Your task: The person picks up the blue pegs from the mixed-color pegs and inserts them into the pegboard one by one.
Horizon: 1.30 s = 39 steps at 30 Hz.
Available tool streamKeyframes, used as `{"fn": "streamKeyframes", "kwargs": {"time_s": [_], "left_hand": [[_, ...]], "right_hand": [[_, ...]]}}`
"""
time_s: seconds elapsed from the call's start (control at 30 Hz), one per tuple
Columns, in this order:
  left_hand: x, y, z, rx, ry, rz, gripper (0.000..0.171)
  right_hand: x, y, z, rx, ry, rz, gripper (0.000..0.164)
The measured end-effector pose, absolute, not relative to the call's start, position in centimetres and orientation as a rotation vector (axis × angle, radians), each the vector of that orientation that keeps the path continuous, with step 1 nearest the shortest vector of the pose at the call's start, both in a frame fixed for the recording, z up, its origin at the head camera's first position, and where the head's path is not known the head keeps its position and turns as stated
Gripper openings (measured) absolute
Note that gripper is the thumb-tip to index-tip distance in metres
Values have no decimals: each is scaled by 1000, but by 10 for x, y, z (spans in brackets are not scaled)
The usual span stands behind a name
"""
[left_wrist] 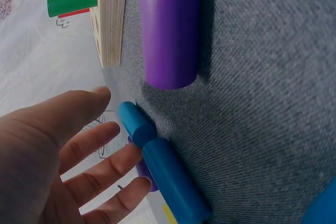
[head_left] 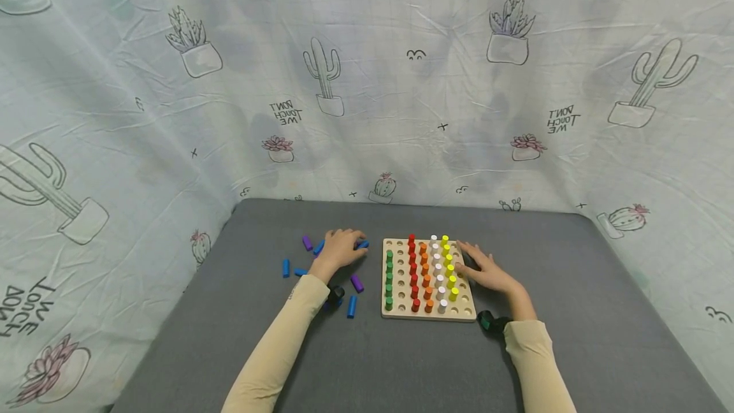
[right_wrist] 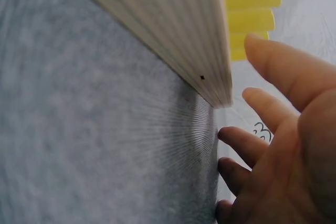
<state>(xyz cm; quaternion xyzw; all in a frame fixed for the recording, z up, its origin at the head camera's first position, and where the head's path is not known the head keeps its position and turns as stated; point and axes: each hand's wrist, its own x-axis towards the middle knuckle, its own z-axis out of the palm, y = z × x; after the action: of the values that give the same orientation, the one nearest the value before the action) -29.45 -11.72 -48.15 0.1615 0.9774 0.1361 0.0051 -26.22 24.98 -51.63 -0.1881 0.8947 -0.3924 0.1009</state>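
Observation:
A wooden pegboard (head_left: 413, 317) stands on the table with columns of green (head_left: 388, 279), red, orange, white and yellow pegs (head_left: 452, 282) upright in it. Left of the board, my left hand (head_left: 339, 249) is over loose pegs, its thumb apart from its fingers. In the left wrist view, those fingers are close beside two blue pegs (left_wrist: 176, 182) lying end to end; whether they touch is unclear. A purple peg (left_wrist: 170, 35) lies nearer that camera. My right hand (head_left: 487, 273) rests at the board's right edge, fingers spread, holding nothing.
More loose pegs lie left of the board, among them a blue one (head_left: 352, 307), a purple one (head_left: 357, 283) and another blue one (head_left: 286, 268). Grey cloth (head_left: 436, 368) covers the table. A cactus-print curtain (head_left: 390, 81) hangs behind it.

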Motion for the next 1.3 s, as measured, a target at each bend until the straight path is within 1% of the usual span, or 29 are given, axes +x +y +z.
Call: {"fn": "streamKeyframes", "kwargs": {"time_s": [0.33, 0.6, 0.8, 1.0, 1.3], "left_hand": [[-298, -106, -486, 524, 3129, 310, 31], [-298, -97, -487, 471, 3188, 179, 27], [-300, -94, -490, 452, 3186, 151, 27], [-300, -94, -490, 438, 3167, 168, 28], [-294, -95, -485, 446, 3161, 316, 25]], "right_hand": [[-258, 257, -521, -585, 2622, -1213, 62], [-258, 257, -521, -618, 2633, -1209, 61], [-259, 256, -522, -629, 2636, -1194, 60], [-261, 256, -524, -633, 2632, -1183, 60], [-262, 255, -529, -618, 2656, -1164, 61]]}}
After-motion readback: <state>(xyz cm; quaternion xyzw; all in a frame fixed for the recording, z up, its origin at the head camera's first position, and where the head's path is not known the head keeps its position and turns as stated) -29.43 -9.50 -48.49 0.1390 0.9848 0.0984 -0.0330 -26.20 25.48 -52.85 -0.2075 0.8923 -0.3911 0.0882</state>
